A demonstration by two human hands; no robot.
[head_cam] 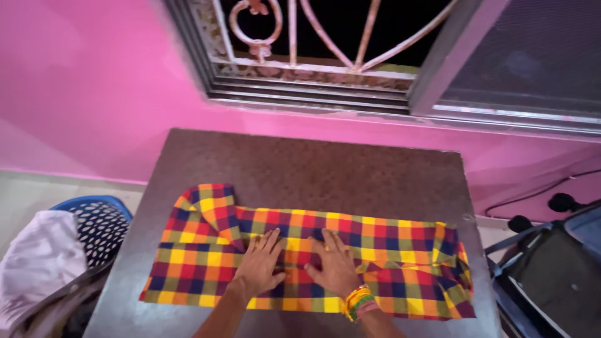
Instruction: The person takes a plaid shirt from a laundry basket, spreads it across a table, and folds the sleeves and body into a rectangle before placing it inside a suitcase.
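Note:
A checked cloth (400,250) in yellow, red, orange and navy lies folded into a long band on a brown speckled table (313,166). Its left end is doubled over into a raised flap (210,209). My left hand (261,264) lies flat on the cloth near the middle, palm down, fingers spread. Right beside it my right hand (335,266) presses flat on the cloth too, with coloured bangles on the wrist. Neither hand grips anything.
A blue perforated basket (100,219) with a white cloth (37,263) over it stands left of the table. A pink wall and a window with a metal grille (300,37) lie behind. A dark bag and black cables (551,206) sit at the right.

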